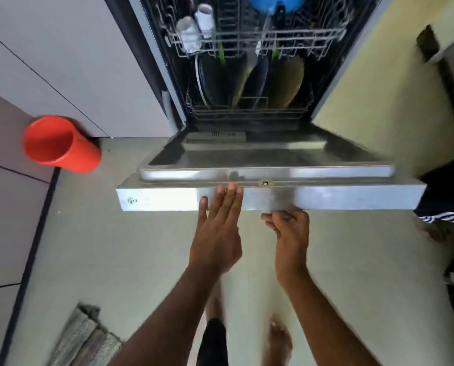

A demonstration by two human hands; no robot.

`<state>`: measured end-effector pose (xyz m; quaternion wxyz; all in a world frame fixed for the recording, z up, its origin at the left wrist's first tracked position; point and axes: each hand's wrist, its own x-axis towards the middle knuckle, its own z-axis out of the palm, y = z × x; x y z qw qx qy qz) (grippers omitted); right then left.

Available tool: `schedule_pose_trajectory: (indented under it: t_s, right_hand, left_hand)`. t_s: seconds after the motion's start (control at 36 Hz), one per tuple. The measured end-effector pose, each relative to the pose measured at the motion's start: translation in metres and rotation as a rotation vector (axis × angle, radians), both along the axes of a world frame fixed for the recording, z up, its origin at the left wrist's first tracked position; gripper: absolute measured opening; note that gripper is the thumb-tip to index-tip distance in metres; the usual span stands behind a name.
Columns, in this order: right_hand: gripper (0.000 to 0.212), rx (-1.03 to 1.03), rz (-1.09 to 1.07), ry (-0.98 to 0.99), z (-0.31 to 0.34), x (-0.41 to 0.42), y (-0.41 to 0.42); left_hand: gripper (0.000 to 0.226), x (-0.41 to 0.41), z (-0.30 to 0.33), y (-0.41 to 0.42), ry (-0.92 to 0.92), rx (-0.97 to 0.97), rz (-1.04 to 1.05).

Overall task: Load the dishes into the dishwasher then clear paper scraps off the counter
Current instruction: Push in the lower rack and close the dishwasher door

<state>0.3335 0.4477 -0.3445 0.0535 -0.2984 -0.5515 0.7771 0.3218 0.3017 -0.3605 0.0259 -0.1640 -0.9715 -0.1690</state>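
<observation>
head view: dishwasher door (270, 199) lowered, racks holding plates (247, 83) and cups (194, 30); loading judged nearly done. left hand (218, 233) flat, fingers released on the door edge; right hand (290, 233) curled beneath it. counter scraps unseen, pending.

The dishwasher door (270, 199) bears a small round mark and "13" at its front edge's left end.

We see both bare forearms reaching forward. Left hand (218, 233) flat, fingers (230, 199) extended and together (palm down). Right hand (290, 233) curled, fingers tucked underneath, thumb pointing left.
</observation>
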Motion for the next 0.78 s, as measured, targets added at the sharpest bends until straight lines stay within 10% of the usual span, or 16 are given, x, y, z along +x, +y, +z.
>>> schedule_pose_trajectory:
  t_s: [0.31, 0.56, 0.78]
  right_hand:
    - [0.08, 0.837, 0.367, 0.078, 0.102, -0.154, 0.001]
    - [0.058, 1.516, 0.251, 0.026, 0.171, -0.304, 0.009]
    - [0.081, 1.844, 0.343, 0.197, 0.161, -0.387, 0.014]
  left_hand:
    - [0.087, -0.188, 0.119, -0.025, 0.26, -0.145, -0.129]
    - [0.103, -0.332, 0.164, -0.022, 0.304, -0.322, -0.085]
    - [0.1, -0.39, 0.157, -0.023, 0.419, -0.423, -0.059]
